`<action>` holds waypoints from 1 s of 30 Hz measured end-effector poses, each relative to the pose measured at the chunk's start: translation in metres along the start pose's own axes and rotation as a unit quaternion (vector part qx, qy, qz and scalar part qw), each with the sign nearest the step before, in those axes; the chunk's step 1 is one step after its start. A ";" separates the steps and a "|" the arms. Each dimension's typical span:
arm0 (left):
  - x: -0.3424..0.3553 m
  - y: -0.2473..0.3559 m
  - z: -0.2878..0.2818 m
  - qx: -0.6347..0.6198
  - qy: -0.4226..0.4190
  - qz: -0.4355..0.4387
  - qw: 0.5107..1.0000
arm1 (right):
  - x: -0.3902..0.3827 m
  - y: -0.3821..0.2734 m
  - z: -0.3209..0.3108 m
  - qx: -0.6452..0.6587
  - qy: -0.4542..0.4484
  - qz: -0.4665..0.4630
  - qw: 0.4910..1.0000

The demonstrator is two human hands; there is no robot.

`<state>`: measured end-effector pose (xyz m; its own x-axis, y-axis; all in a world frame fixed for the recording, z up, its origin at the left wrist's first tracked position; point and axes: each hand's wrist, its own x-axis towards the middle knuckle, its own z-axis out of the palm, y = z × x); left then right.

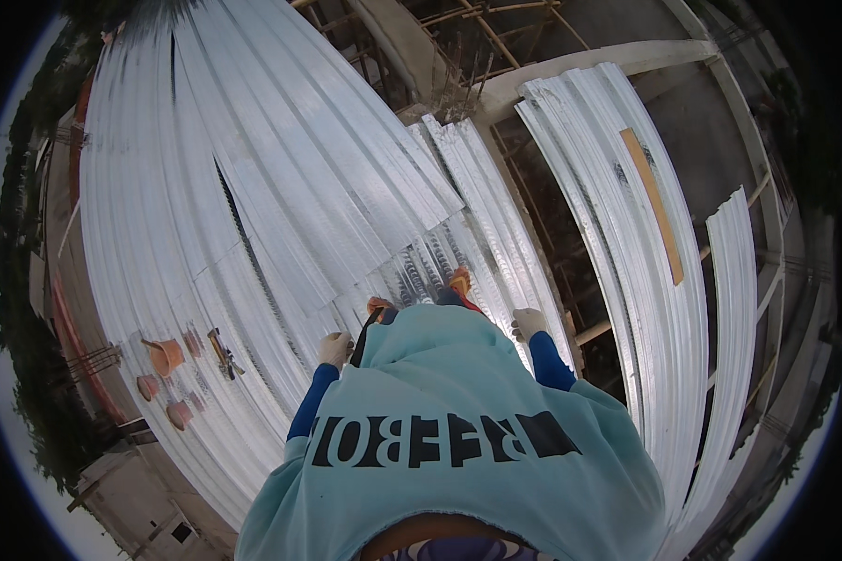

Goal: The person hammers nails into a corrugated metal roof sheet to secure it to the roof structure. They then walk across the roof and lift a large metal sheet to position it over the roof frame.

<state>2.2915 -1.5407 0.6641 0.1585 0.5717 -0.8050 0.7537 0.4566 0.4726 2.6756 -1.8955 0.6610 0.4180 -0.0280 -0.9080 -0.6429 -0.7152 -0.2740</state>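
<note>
My left hand (335,349), in a pale glove, hangs beside my left hip above the ribbed metal sheets (281,178). Its fingers look loosely curled, with nothing visible in them. On the other side, my gloved right hand (530,323) hangs by my right hip. Its fingers are curled too, and nothing shows in them. Both hands seem apart from the sheets. My feet (459,280) stand on the shiny metal, partly hidden by my light teal shirt (440,355).
An orange-brown bucket (164,356) and a hand tool (224,354) lie on the sheets at left. A wooden plank (652,206) rests on a separate metal strip (617,215) at right. Dark gaps show poles and concrete beams (617,61) below.
</note>
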 end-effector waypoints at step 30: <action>0.015 0.071 0.083 -0.079 -0.031 -0.037 0.996 | 0.100 -0.015 -0.084 -0.451 0.019 -0.369 0.813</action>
<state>2.4005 -1.5562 0.6560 0.1486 0.4921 -0.8577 0.6561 0.5999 0.4579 2.7813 -1.9463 0.6008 0.5074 0.6313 -0.5865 0.5162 -0.7677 -0.3797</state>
